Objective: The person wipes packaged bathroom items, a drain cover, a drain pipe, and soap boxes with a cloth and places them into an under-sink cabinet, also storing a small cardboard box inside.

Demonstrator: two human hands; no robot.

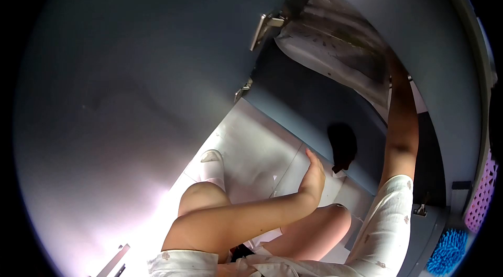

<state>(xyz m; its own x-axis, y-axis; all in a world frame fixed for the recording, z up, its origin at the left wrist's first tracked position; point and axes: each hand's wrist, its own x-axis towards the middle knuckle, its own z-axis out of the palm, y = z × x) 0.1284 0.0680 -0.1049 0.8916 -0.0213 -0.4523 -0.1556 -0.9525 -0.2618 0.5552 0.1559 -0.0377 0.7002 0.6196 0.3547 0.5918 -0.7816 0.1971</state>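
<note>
My right arm reaches up into the open grey cabinet (309, 96). In the dark there, my right hand (395, 62) is at the side of a large bag of clear plastic (335, 51), and its fingers cannot be made out. Lower down, in front of the cabinet's bottom edge, my left hand (313, 177) is raised with fingers stretched out, holding nothing. A black shape (343, 143) shows on the cabinet floor just right of that hand; what it is I cannot tell.
The large grey door (131, 93) stands swung out on the left, on metal hinges (264, 28). My bent knees and a shoe (211, 157) are over pale floor tiles (251, 135). At right are a blue fuzzy item (447, 251) and a pink perforated piece (479, 201).
</note>
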